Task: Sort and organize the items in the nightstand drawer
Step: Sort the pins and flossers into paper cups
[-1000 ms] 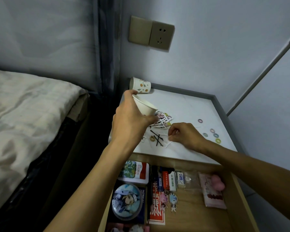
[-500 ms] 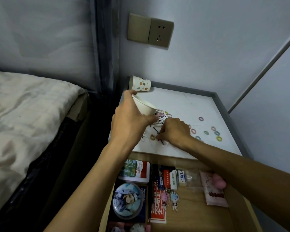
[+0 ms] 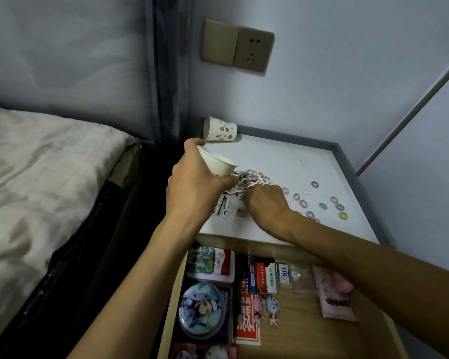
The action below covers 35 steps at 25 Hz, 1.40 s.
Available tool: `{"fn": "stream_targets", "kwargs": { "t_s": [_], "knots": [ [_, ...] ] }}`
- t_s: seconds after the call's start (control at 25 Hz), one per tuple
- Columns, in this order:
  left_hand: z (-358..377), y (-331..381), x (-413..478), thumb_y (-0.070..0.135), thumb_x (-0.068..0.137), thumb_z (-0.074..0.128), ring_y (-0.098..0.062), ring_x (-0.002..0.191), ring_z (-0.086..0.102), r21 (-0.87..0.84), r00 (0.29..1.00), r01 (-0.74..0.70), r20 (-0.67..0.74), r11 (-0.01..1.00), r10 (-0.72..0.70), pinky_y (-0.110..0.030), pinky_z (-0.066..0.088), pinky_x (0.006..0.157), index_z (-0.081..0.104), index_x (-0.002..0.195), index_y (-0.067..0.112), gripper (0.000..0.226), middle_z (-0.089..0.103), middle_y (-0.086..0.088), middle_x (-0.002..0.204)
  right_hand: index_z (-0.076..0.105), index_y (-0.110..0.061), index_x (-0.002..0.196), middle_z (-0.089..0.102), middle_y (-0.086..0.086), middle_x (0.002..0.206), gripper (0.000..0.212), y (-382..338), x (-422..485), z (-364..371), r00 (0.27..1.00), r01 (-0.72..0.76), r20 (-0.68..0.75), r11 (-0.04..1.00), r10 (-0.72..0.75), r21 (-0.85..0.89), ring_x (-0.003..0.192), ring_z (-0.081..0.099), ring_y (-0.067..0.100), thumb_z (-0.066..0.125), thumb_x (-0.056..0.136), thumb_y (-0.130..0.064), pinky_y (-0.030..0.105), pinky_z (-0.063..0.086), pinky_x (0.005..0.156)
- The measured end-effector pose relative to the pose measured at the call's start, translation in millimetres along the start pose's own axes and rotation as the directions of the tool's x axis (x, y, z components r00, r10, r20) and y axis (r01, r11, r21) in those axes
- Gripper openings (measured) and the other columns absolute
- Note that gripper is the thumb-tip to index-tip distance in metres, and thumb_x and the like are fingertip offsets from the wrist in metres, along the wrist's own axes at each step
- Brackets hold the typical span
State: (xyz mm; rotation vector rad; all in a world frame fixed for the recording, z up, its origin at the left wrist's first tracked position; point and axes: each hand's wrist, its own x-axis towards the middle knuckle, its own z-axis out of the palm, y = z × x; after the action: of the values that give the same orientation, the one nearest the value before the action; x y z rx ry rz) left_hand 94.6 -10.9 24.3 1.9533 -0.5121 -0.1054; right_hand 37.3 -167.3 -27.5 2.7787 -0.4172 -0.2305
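We see the left hand (image 3: 195,182) gripping a plain white paper cup (image 3: 217,163), with thumb and fingers curled round its side. The cup is held tilted, just above the left edge of a pile of small rings and black hairpins (image 3: 249,177) that lies on the white tabletop (image 3: 283,156) of the nightstand. The right hand (image 3: 265,200) rests knuckles-up on the near right part of this pile, with its fingers bent down into it. We cannot tell if they pinch something, because the back of the hand hides the tips. To the right of the pile, several loose coloured rings (image 3: 322,206) lie spread on the tabletop, apart from each other. At the back left corner a second paper cup (image 3: 219,132), printed with dots and leaves, lies on its side with its mouth to the left. Below the tabletop the drawer (image 3: 309,332) stands open. In it we see a round badge (image 3: 201,309) with a cartoon picture at the left, a flat tin (image 3: 210,265) behind the badge, two small keychain figures (image 3: 266,308) in the middle, and a pink packet (image 3: 335,304) at the right, partly under the right forearm. A bed (image 3: 36,190) stands to the left, and a wall socket (image 3: 237,46) is on the wall above the nightstand.
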Motion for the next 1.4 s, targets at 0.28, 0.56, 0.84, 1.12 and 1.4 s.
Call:
{"fn": "stream_targets", "kwargs": {
  "t_s": [0.28,0.56,0.84,1.12,1.4],
  "knots": [
    [-5,-3,2,0.035,0.065,0.088,-0.025,0.100,0.060,-0.015,1.000,0.007,0.018,1.000,-0.006,-0.047,0.057,0.081,0.038,0.134,0.025,0.086,0.058,-0.002,0.116,0.059,-0.012,0.095,0.070,0.011,0.091,0.008,44,16,17,0.990,-0.133,0.034,0.794,0.140,0.594,0.080,0.066,0.029,0.050,0.094,-0.012,0.036,0.052,0.069],
    [6,0,0,0.038,0.063,0.088,-0.024,0.102,0.059,0.025,0.997,-0.020,0.077,0.999,0.018,-0.045,0.056,0.082,0.037,0.135,0.027,0.088,0.058,0.000,0.120,0.067,-0.013,0.094,0.070,0.000,0.076,0.010,73,18,-45,0.959,0.096,-0.214,0.500,0.184,0.861,0.062,0.067,0.010,0.059,0.094,-0.007,0.026,0.053,0.063],
    [24,11,-4,0.037,0.066,0.086,-0.019,0.098,0.062,0.013,0.993,-0.052,0.109,0.999,0.051,-0.041,0.055,0.082,0.036,0.138,0.026,0.088,0.061,0.002,0.117,0.077,-0.019,0.091,0.072,-0.013,0.079,0.010,58,3,-111,0.912,0.400,-0.208,0.654,-0.353,0.642,0.072,0.064,-0.003,0.074,0.084,-0.012,0.010,0.045,0.067],
    [22,12,1,0.034,0.063,0.088,-0.020,0.103,0.060,-0.045,0.999,-0.018,0.049,0.999,0.020,-0.042,0.055,0.081,0.039,0.135,0.028,0.087,0.060,0.002,0.118,0.073,-0.018,0.096,0.071,-0.003,0.091,0.011,93,44,-54,0.969,0.217,-0.245,0.600,-0.035,0.770,0.079,0.064,0.010,0.075,0.085,-0.016,0.028,0.052,0.073],
    [18,6,11,0.035,0.062,0.088,-0.021,0.102,0.060,-0.031,0.999,-0.012,0.042,0.999,0.013,-0.042,0.057,0.081,0.038,0.135,0.030,0.088,0.057,0.004,0.117,0.068,-0.024,0.109,0.057,-0.006,0.100,0.028,97,67,25,0.977,0.184,-0.005,0.836,-0.212,0.517,0.093,0.055,0.014,0.075,0.083,-0.018,0.025,0.040,0.077]
  ]
}}
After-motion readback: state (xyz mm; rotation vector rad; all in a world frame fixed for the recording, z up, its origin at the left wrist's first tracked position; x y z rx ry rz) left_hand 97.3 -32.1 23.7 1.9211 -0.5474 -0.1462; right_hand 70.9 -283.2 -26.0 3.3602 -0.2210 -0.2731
